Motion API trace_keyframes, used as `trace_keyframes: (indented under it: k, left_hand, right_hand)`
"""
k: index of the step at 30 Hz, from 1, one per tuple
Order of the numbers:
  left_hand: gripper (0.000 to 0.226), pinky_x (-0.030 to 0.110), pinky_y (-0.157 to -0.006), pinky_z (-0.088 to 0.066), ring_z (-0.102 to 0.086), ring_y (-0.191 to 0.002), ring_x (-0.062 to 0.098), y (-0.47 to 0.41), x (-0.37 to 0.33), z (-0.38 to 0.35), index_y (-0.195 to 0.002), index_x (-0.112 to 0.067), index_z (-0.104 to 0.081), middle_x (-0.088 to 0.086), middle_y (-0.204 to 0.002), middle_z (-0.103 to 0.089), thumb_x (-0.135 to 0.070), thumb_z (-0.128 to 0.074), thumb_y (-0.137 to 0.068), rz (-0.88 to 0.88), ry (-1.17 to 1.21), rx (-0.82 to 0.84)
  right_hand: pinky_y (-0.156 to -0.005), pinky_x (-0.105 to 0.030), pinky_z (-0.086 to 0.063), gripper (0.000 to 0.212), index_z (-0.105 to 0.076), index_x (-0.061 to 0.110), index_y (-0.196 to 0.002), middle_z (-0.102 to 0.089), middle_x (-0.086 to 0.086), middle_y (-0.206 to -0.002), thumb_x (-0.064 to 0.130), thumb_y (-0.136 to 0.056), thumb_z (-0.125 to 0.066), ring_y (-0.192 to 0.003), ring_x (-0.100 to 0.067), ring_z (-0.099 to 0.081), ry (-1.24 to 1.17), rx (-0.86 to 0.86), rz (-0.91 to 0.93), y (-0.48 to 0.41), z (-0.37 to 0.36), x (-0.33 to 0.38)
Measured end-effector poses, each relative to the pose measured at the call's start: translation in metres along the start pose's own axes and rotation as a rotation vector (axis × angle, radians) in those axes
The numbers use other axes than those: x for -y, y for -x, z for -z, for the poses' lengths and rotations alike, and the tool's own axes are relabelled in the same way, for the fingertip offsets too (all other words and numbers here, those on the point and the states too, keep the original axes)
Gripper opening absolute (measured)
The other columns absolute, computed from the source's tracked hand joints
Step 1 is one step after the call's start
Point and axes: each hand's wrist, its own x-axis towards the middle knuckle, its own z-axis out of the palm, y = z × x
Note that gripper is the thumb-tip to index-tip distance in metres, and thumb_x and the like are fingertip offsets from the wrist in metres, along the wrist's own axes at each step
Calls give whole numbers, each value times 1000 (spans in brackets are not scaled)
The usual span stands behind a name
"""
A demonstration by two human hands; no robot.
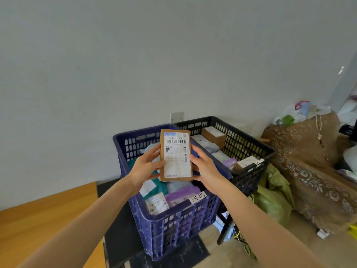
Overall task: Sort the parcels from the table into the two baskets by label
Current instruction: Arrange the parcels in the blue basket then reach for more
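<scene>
Brown cardboard parcel (175, 155) held upright over the blue basket (173, 225), white label turned toward the camera. Left edge pinched by the left hand (144, 167), thumb laid on the front. Right edge gripped by the right hand (204, 167) (thumb low, near the bottom corner). Black basket (249, 144) set just beside the blue one, to its right. Wooden table (48, 219) seen at lower left.

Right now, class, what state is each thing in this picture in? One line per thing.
Brown cardboard parcel with white label: upright, held in the air, label facing the camera.
Left hand: grips the parcel's left edge.
Right hand: grips its right edge.
Blue plastic basket: part-filled with parcels.
Black plastic basket: part-filled with parcels.
</scene>
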Motion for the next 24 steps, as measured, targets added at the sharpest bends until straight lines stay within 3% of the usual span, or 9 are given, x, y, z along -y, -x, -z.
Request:
trace_keyframes:
  k: [2, 6, 9, 15, 21, 24]
  left_hand:
    - [56, 36, -76, -59, -61, -112, 20, -14, 6, 4, -139, -37, -43, -3, -136, -55, -6, -58, -94, 24, -13, -29]
    - [58, 48, -89, -56, -62, -111, 23, -43, 14, 18, -143, -38, -38, -2, -131, -59, -8, -55, -96, 71, -71, -90]
    - [58, 56, -94, -51, -62, -112, 26, -66, 19, 27, -145, -36, -37, 0, -123, -63, -9, -54, -97, 121, -104, -143]
    - [49, 51, -91, -54, -62, -108, 23, -113, 25, 42, -140, -32, -41, -1, -116, -63, -6, -48, -99, 200, -111, -236]
    - [37, 49, -88, -55, -62, -105, 22, -161, 28, 60, -119, -36, -43, -2, -113, -63, -4, -45, -100, 314, -140, -351]
    - [36, 52, -91, -53, -60, -110, 25, -182, 34, 72, -120, -35, -40, 0, -117, -61, -5, -42, -101, 381, -177, -393]
  right_hand:
    - [-79, -41, -56, 36, -45, 38, -136, -61, 6, -120, 25, -103, -45, -106, -12, -58, 25, 18, -18, -18, -2, -3]
    - [-94, -52, -51, 39, -46, 39, -134, -65, 6, -115, 20, -100, -49, -112, -22, -59, 57, 86, -77, -57, -10, -12]
    - [-88, -46, -55, 49, -43, 38, -137, -63, 5, -119, 12, -97, -53, -107, -19, -61, 90, 148, -89, -87, -18, -18]
    - [-84, -42, -56, 56, -39, 33, -144, -58, 1, -130, 11, -96, -55, -102, -13, -59, 126, 254, -117, -162, -32, -33]
    - [-87, -45, -55, 55, -39, 31, -142, -59, 4, -116, 10, -94, -57, -102, -18, -61, 102, 387, -222, -232, -51, -43]
    - [-89, -46, -55, 60, -38, 28, -144, -61, 3, -118, 9, -92, -60, -105, -21, -62, 115, 466, -259, -262, -66, -52]
